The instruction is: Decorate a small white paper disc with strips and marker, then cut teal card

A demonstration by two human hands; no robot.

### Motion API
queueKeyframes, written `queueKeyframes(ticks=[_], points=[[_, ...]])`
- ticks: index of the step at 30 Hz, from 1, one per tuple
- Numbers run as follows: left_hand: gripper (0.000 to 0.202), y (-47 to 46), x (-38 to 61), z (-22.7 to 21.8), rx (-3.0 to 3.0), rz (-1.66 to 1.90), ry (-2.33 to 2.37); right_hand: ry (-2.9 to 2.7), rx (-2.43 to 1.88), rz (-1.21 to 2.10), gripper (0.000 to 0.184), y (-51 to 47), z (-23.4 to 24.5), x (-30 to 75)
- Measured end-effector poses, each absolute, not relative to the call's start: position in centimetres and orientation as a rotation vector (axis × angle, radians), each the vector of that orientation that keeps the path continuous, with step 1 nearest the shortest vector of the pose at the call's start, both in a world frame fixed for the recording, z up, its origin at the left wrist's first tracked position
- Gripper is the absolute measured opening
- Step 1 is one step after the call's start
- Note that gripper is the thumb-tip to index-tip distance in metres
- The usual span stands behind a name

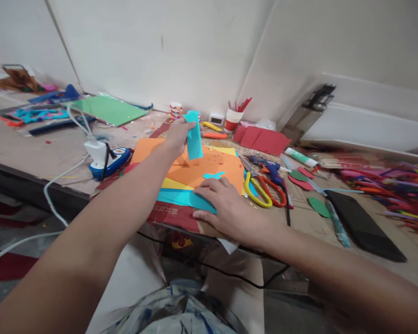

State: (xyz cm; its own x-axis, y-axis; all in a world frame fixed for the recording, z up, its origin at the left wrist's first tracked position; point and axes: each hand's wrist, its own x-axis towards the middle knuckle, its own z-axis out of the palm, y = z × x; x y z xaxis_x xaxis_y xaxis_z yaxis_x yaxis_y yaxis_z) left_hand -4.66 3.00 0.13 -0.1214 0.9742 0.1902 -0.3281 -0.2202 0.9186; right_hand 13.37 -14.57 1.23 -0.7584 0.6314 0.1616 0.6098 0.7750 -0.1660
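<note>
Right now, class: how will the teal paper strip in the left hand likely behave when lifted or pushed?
Probably floppy: the teal strip hangs from the left hand, pinched only at its top. Likely very light, since fingertips alone carry it. Pushed flat on the orange sheet, it would probably slide or curl rather than roll.

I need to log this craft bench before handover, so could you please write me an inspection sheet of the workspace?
Surface: cardboard-covered table, scraps scattered.
Job's things: teal paper strip held up; orange sheet on stacked paper.
Clutter: yellow scissors, red scissors, glue tube, cup, black phone, green sheet.
Grippers: left hand pinches the strip; right hand flat on the paper.
Cables: white cable over the edge.
Surroundings: white wall.
</note>
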Motion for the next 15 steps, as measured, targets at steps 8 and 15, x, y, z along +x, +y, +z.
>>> queueKeyframes(ticks=[8, 15], points=[[0.005, 2.7, -4.4, 0.6, 1.083, 1.543, 0.914, -2.919, -1.043, -0.094, 0.026, -13.4, 2.2, 12.5], [0.014, 2.9, -4.5, 1.4, 1.094, 1.518, 0.796, -2.847, -0.901, -0.263, 0.024, -16.2, 1.4, 13.2]])
